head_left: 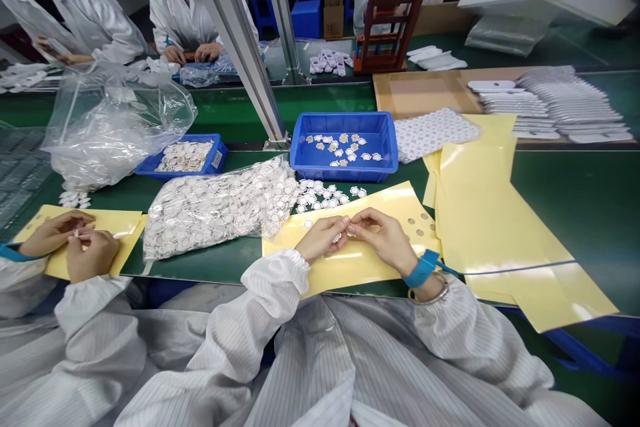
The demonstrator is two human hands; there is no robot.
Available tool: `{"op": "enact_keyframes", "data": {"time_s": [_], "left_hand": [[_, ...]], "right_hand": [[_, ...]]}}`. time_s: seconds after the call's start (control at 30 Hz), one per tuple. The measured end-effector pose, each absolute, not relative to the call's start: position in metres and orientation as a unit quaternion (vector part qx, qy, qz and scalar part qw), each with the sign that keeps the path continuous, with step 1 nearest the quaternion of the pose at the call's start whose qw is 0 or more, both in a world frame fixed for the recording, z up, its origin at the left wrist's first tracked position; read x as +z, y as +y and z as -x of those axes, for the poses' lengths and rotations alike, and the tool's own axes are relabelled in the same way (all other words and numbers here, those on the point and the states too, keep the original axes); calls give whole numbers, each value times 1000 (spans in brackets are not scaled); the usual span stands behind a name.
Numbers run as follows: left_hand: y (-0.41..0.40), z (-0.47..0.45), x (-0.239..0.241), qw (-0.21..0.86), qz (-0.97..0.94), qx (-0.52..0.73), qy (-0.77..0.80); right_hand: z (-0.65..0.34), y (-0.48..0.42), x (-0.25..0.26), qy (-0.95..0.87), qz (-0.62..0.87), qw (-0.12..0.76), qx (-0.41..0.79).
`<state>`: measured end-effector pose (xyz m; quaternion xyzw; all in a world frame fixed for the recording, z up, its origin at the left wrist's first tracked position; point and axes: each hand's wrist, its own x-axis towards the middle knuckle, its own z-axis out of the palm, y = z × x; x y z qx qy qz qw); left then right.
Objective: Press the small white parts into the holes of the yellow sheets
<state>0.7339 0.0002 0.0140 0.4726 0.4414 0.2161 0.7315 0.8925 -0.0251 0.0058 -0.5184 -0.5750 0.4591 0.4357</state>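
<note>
My left hand (320, 239) is closed around a small white round piece (337, 238), mostly hidden by the fingers. My right hand (384, 238) meets it fingertip to fingertip, with thumb and forefinger pinched at the edge of what looks like the same piece. Both hands are over a glossy yellow sheet (285, 240), which has several small round spots on its right part. Loose white round pieces with small tabs (320, 195) lie just beyond the sheet. Behind them a blue tray (345, 172) holds more such pieces, spread out. A blue wrist strap (421, 269) is on my right wrist.
A clear bag full of white pieces (210, 210) lies left. Beyond it stand a smaller blue tray (219, 159) and a plastic bag (120, 127). Yellow sheets (500, 227), a dotted sheet (435, 133) and stacked white panels (570, 103) are right. A co-worker's hands (90, 250) work at left.
</note>
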Motion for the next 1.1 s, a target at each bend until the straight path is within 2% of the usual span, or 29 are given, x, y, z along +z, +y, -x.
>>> {"op": "enact_keyframes", "data": {"time_s": [0.17, 0.3, 0.4, 0.5, 0.6, 0.73, 0.87, 1.1], "left_hand": [[4, -735, 13, 867, -291, 159, 372], [12, -714, 17, 859, -273, 220, 372], [14, -688, 23, 756, -373, 270, 465], [12, -670, 22, 541, -539, 260, 592], [4, -666, 15, 306, -695, 169, 628], [-7, -668, 4, 109, -792, 32, 600], [-10, -667, -2, 23, -827, -12, 562], [-10, -674, 5, 71, -821, 12, 566]], "right_hand": [[-879, -30, 25, -650, 478, 441, 394], [-887, -33, 25, -665, 490, 462, 324], [-908, -35, 21, -644, 529, 457, 311], [-933, -40, 16, -630, 568, 424, 318], [-955, -47, 13, -653, 584, 367, 313], [-974, -55, 7, -711, 583, 279, 278], [-978, -58, -3, -726, 586, 246, 262], [-975, -53, -11, -704, 593, 270, 283]]}}
